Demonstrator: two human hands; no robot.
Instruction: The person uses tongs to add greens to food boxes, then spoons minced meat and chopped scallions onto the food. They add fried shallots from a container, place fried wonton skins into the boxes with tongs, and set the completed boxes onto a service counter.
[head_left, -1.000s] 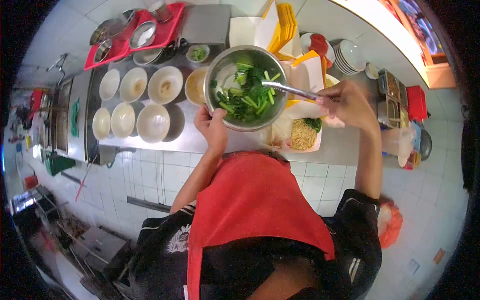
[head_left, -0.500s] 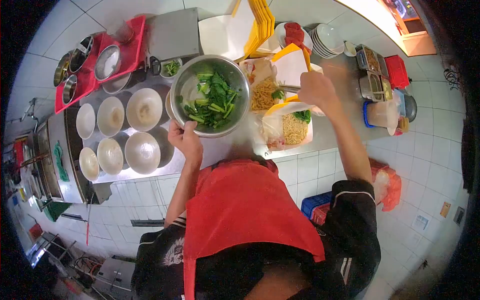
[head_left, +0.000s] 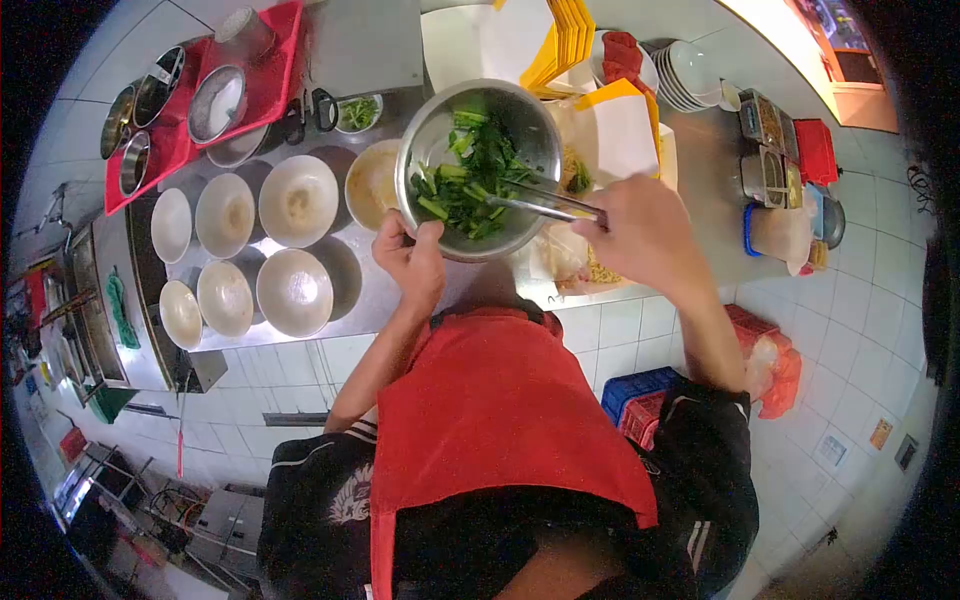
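Compared with half a second ago, the round silver metal bowl (head_left: 428, 142) sits farther right, pinched at its rim by the left hand (head_left: 412, 264); the slim silver metal tongs (head_left: 545, 210), then over the noodles, now reach into it, gripped in the closed right hand (head_left: 645, 235); cream round bowls (head_left: 295, 293) stand in two rows leftward, near the counter's front edge; the shiny steel counter (head_left: 715, 185) stretches rightward past the white-and-yellow paper box (head_left: 625, 135); chopped dark-green leafy vegetables (head_left: 475, 192) lie inside the metal bowl, beyond the left hand, at the tongs' tips.
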